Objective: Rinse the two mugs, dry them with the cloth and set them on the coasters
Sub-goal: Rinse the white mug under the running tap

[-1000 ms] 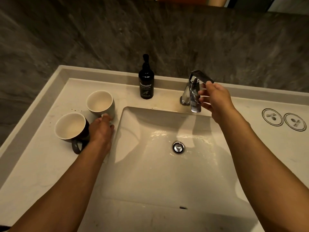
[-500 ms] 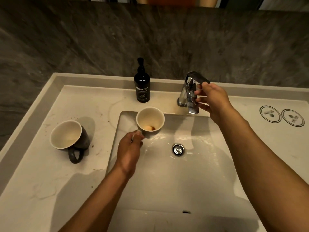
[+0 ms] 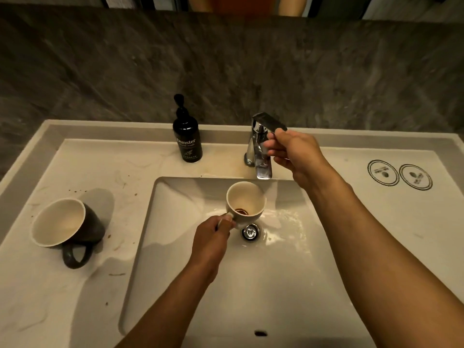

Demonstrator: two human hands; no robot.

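The left hand [image 3: 213,238] has its grip curled round the handle of a cream, round ceramic mug [image 3: 245,205], pinching it, and holds the mug tilted above the white rectangular basin [image 3: 288,285], just in front of the spout of the chrome tap [image 3: 261,149] and just behind the round metal drain [image 3: 250,232]. A brown residue sits in the bottom of that mug. No water stream shows beneath the spout, though the basin floor around the drain glistens wet. The right hand [image 3: 292,153] curls its fingers on the underside of the tap's flat lever, thumb side toward the tap body. Left of the basin, on the pale marble-patterned counter [image 3: 62,297], the dark, cream-lined ceramic mug [image 3: 66,226] stands near the counter's raised left edge, its handle pointing to the front, with brown specks scattered round it. Between this mug and the basin's left rim lies a strip of bare counter. Behind the basin's left rear corner stands a black pump bottle of hand wash [image 3: 187,139], against the back ledge. Right of the basin, well apart from the tap, two round white coasters with dark printed rings [image 3: 399,175] lie just beside each other near the counter's right edge, nothing on them. The basin's front half lies open beneath both forearms.
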